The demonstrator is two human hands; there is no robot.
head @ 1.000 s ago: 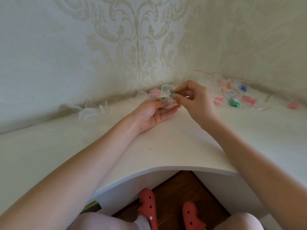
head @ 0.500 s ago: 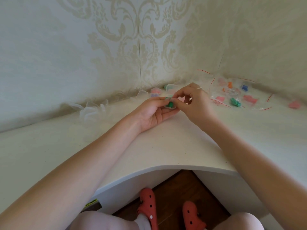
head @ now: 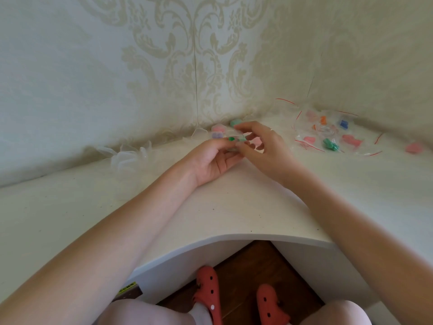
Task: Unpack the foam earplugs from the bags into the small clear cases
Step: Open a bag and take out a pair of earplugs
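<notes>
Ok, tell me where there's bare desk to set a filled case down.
Bare: the white desk between the forearms, and its left side in front of the empty clear cases. Crowded: the clear bags of coloured foam earplugs at right.

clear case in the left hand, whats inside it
Green foam earplugs show at the small clear case pinched in the left hand. The right hand covers part of it, so their number stays unclear.

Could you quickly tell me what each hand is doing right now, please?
Left hand: holds a small clear case with green earplugs at its fingertips.
Right hand: fingers spread at the same case; whether it grips cannot be told.
</notes>
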